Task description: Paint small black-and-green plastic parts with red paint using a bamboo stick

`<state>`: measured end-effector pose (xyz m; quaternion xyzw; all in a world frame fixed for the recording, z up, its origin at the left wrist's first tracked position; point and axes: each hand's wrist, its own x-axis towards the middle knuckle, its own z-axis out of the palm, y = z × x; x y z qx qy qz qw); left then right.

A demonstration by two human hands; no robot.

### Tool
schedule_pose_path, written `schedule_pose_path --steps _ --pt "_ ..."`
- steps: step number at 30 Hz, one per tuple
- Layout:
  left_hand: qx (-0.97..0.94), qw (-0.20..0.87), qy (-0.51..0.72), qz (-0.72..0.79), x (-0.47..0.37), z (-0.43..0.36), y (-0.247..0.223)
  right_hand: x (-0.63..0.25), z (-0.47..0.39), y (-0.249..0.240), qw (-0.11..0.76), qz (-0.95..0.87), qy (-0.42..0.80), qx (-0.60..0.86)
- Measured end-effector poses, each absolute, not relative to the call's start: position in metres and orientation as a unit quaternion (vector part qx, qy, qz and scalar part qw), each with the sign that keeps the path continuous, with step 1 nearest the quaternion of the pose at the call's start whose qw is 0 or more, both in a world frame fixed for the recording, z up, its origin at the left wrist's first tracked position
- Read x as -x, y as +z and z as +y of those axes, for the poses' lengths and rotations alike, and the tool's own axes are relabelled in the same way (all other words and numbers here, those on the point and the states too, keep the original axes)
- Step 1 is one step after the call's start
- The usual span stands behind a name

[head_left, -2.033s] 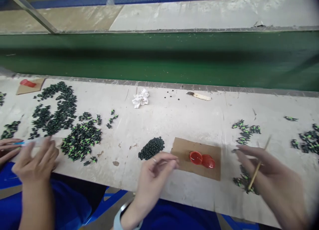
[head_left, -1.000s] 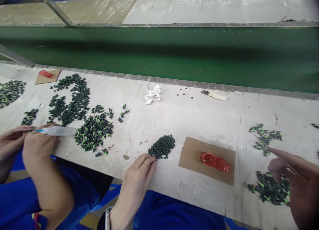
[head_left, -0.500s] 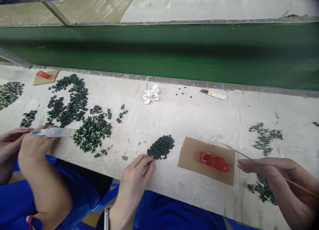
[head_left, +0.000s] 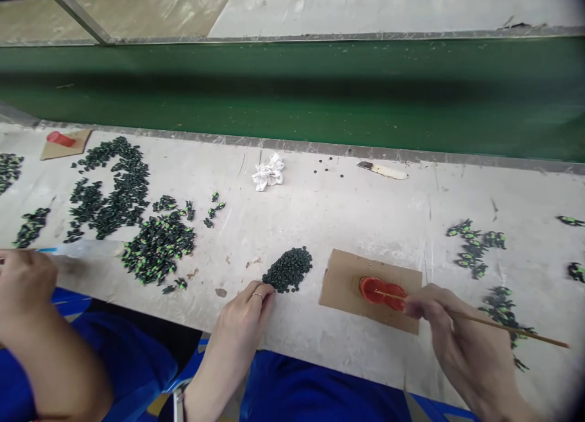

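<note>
I see the right grip pinching a slender wooden stick, tip at a glossy cup; the left grip is pressed together beside 1 pebbly heap.

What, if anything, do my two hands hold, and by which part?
Right hand: thin stick, nearer its end at the red cup. Left hand: cannot tell.

The single head-worn view looks forward and down — near the counter, both hands in its lower half.

Cup on cardboard; discs left
</note>
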<state>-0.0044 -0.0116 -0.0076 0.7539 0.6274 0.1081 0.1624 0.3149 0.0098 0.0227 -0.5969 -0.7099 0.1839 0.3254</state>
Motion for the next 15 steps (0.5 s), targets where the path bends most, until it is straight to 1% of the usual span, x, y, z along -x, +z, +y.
schedule_pose_path --steps 4,7,12,15 --pt "-0.745 0.172 0.084 0.638 0.005 -0.01 -0.002 -0.313 0.009 0.01 0.313 -0.754 0.203 0.54" --pt "-0.734 0.207 0.112 0.637 0.003 -0.011 0.004 -0.312 0.008 0.006 0.301 -0.76 0.215 0.534" --pt "-0.707 0.347 0.197 0.584 -0.024 -0.012 0.017 -0.313 0.005 0.004 0.305 -0.75 0.228 0.541" --pt "-0.683 0.445 0.223 0.535 -0.052 -0.014 0.017 -0.312 0.004 0.007 0.31 -0.738 0.238 0.55"
